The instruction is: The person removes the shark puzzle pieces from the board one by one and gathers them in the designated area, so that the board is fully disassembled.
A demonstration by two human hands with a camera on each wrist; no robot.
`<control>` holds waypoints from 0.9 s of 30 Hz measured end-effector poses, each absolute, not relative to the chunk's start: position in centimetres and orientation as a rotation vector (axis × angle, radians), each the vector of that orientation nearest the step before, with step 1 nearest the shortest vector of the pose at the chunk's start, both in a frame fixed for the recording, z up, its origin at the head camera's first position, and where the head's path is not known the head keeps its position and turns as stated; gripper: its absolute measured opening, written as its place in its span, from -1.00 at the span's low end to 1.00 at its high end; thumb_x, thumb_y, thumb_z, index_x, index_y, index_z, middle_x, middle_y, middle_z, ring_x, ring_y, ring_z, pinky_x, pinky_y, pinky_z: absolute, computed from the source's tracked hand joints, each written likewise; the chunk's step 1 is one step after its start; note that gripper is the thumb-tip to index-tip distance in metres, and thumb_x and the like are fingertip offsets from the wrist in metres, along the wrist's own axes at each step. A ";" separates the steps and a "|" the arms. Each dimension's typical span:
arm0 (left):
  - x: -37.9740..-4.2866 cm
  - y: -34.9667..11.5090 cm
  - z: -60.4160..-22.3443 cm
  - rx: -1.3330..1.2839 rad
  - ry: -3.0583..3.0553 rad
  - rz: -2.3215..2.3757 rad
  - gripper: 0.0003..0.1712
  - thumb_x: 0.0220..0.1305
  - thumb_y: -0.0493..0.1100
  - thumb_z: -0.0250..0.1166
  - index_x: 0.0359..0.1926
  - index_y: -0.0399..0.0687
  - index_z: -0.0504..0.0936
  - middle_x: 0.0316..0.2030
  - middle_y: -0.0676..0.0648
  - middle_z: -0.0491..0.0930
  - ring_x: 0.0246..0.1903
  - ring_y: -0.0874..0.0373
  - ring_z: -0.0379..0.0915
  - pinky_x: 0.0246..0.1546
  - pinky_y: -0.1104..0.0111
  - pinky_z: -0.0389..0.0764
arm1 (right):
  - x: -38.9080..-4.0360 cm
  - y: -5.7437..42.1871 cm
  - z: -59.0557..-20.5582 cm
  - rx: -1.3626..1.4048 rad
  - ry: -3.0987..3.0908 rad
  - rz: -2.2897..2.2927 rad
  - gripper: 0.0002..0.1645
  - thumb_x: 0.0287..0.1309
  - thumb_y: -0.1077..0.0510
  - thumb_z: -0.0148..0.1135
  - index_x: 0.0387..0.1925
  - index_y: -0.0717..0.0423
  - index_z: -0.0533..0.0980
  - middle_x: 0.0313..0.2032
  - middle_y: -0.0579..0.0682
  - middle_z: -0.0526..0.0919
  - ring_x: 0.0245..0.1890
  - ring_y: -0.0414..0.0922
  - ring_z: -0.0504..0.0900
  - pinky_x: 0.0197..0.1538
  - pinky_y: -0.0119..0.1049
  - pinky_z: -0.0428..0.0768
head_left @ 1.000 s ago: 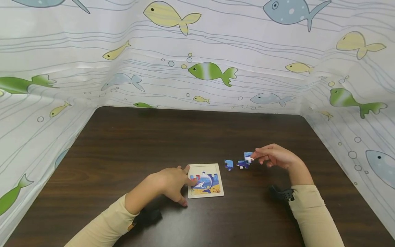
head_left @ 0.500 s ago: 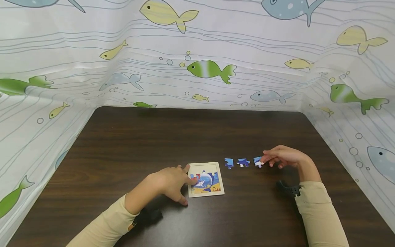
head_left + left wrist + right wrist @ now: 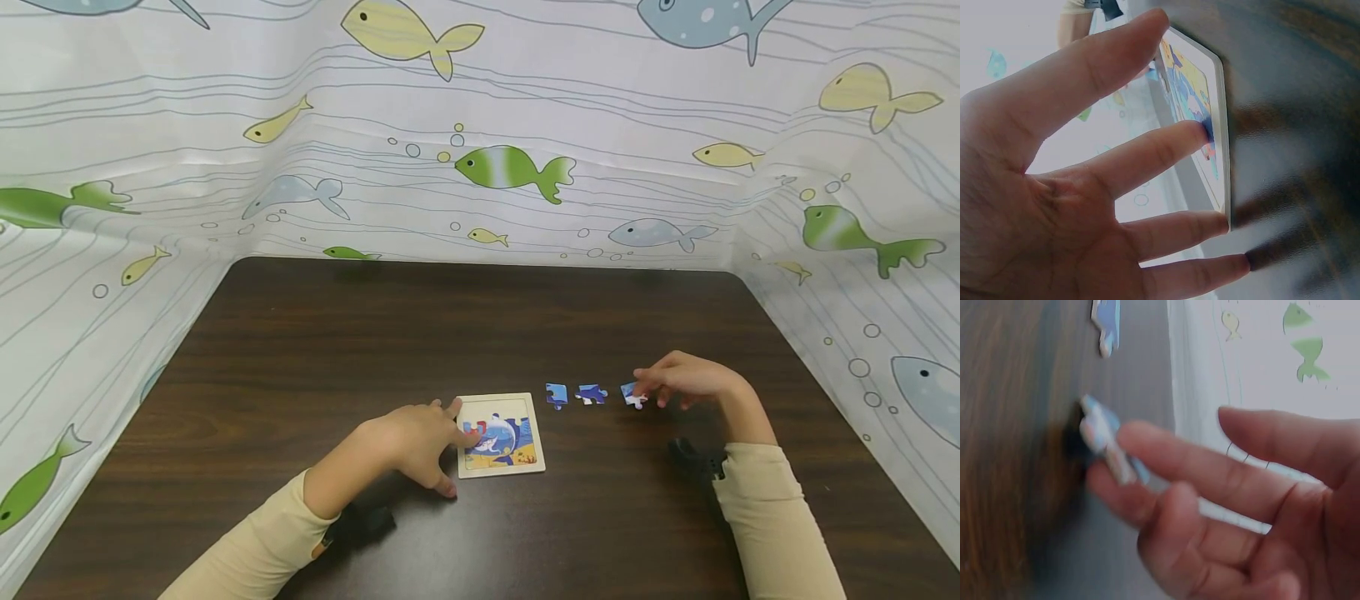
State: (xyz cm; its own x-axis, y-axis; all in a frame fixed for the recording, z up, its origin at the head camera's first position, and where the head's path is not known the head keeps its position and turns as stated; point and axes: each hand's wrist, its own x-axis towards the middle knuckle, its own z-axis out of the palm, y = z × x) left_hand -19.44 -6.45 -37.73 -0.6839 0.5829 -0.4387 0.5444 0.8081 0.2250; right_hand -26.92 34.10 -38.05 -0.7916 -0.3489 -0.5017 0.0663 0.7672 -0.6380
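Observation:
A square wooden puzzle board [image 3: 536,467] with a pale frame and a partly filled sea picture lies mid-table. My left hand [image 3: 420,446] spreads over its left side, the index fingertip on the picture and another fingertip at the frame's edge in the left wrist view. To the right of the board, my right hand [image 3: 686,377] holds a blue and white puzzle piece [image 3: 1105,434] between its index and middle fingertips, thumb apart. The piece is tilted, close over the table. Left of it lie a dark blue puzzle piece [image 3: 592,394] and a lighter blue one [image 3: 556,395].
The dark wood-grain table [image 3: 480,325] runs back to a white curtain [image 3: 405,192] printed with fish, which also rises along both sides. A black strap with a device [image 3: 363,527] sits at the left wrist, and another [image 3: 693,462] at the right.
The right hand has drawn the blue and white piece rightward, away from the dark blue piece it overlapped, and the piece has since shifted slightly. The left hand stays on the board.

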 end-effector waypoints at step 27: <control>-19.3 -6.4 -37.6 0.867 2.503 0.085 -0.17 -0.06 0.20 0.46 0.30 0.35 0.43 0.43 -0.30 0.13 0.33 -0.34 0.20 0.21 -0.05 0.39 | -25.2 31.5 -36.1 -0.215 2.477 -0.643 -0.55 0.40 -0.02 -0.03 0.03 0.18 0.60 -0.32 0.09 0.60 -0.62 -0.19 0.40 -0.63 -0.41 0.23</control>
